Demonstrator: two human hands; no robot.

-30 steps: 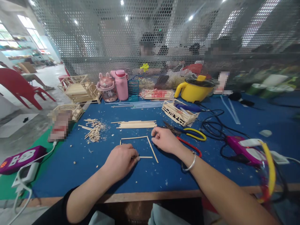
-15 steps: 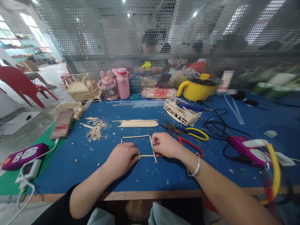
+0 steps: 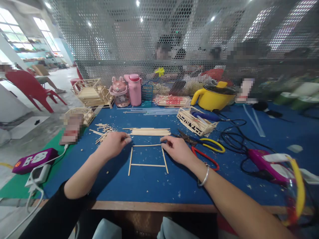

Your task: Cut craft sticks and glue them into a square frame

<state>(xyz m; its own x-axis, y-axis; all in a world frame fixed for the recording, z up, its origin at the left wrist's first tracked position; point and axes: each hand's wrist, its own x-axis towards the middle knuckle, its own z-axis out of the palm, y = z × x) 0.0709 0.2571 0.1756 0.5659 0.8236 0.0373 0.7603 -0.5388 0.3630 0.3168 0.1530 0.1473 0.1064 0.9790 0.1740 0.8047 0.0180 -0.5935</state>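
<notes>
Four thin wooden sticks lie on the blue mat as an open frame: a top stick (image 3: 146, 145), a lower crosspiece (image 3: 148, 165), a left stick (image 3: 130, 161) and a right stick (image 3: 164, 160). Beyond its upper left corner is my left hand (image 3: 113, 145), thumb and forefinger slightly apart with nothing visible between them. My right hand (image 3: 175, 148), wearing a silver bangle, is at the upper right corner. Its thumb touches or nearly touches the stick ends there, and the forefinger is lifted away from the thumb.
Behind the frame lies a row of loose sticks (image 3: 151, 131). Broken stick pieces (image 3: 102, 127) are scattered left. Cutting pliers (image 3: 199, 139), a small stick-built tray (image 3: 193, 122), black cables (image 3: 230, 134) and a purple power strip (image 3: 264, 162) occupy the right. A yellow pot (image 3: 214, 98) stands behind.
My left hand has moved up and left off the crosspiece, uncovering the frame's left side. My right hand has shifted from the right stick's middle to its upper end. The view has shifted slightly.
</notes>
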